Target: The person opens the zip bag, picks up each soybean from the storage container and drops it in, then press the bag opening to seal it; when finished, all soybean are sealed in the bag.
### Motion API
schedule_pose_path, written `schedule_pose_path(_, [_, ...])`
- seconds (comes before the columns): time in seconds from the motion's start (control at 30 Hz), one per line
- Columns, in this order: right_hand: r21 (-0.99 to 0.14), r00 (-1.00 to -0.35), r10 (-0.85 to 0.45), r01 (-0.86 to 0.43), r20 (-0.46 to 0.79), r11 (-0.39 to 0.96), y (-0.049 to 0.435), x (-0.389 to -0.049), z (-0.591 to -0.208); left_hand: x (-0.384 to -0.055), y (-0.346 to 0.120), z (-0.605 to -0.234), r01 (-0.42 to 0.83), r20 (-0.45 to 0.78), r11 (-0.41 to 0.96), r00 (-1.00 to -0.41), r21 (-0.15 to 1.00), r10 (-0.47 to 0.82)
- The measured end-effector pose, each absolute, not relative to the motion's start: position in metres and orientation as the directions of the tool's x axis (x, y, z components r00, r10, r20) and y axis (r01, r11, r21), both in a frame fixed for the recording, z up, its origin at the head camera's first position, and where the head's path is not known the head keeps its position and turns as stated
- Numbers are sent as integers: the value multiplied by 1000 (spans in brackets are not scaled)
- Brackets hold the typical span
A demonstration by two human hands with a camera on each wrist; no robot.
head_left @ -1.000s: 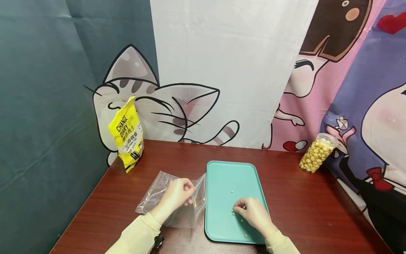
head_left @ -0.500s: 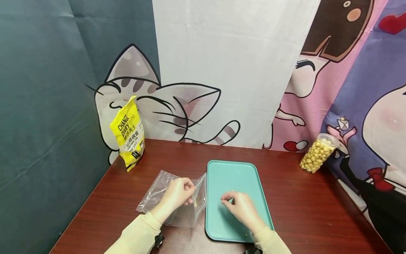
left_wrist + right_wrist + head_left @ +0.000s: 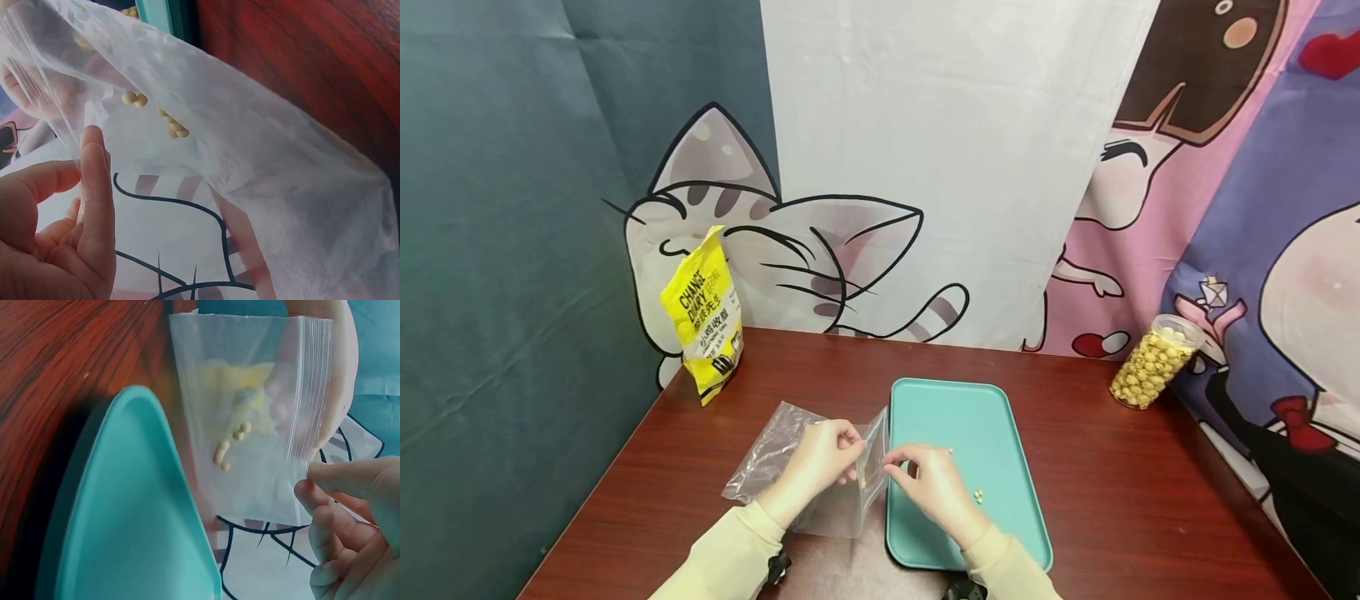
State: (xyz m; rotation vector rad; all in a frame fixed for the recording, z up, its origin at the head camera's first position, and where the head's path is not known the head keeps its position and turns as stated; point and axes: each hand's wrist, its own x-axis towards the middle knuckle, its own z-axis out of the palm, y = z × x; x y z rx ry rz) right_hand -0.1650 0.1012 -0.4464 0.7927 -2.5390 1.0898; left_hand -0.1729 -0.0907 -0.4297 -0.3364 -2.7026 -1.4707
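My left hand [image 3: 826, 457] pinches one lip of a clear zip-lock bag [image 3: 760, 467], holding its mouth apart toward the tray. Inside the bag several pale yellow soybeans [image 3: 177, 128] show through the plastic. My right hand [image 3: 928, 479] is at the mouth of the bag, above the left edge of the teal tray [image 3: 940, 412]. In the right wrist view, the right thumb and index fingertips [image 3: 312, 472] come together at the zip edge; I cannot tell whether something is between them. A few more soybeans [image 3: 978, 497] lie on the tray, beside the right wrist.
A yellow snack pouch [image 3: 706, 321] stands at the back left of the brown table [image 3: 1097, 492]. At the back right, a clear jar of popcorn [image 3: 1153, 367] leans outward in the head view. Printed cloths [image 3: 865, 125] hang behind the table.
My right hand has moved left from the soybeans on the tray to the mouth of the bag, fingertips together. My left hand and the bag have stayed in place.
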Motion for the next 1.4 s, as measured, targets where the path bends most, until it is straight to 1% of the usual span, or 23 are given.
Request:
schedule_pose_path(0.17, [-563, -803, -393, -595, 448, 574, 95, -165, -445, -174, -90, -431, 214, 143, 526, -975, 823, 173])
schedule_pose_path(0.33, [-532, -806, -409, -590, 428, 607, 91, -165, -447, -175, -88, -431, 221, 146, 530, -973, 819, 181])
schedule_pose_path(0.67, [-583, -818, -378, -574, 433, 574, 94, -164, -453, -174, -89, -432, 217, 141, 514, -973, 830, 183])
schedule_pose_path(0.87, [-592, -814, -375, -580, 443, 559, 99, -164, -453, -173, -90, -432, 206, 131, 515, -975, 832, 178])
schedule_pose_path(1.1, [-624, -853, -338, -521, 397, 583, 112, -163, -453, -173, -92, -431, 183, 117, 553, -981, 813, 152])
schedule_pose_path(1.4, [-636, -898, -292, -439, 329, 634, 143, -164, -459, -172, -94, -430, 181, 116, 550, -982, 815, 151])
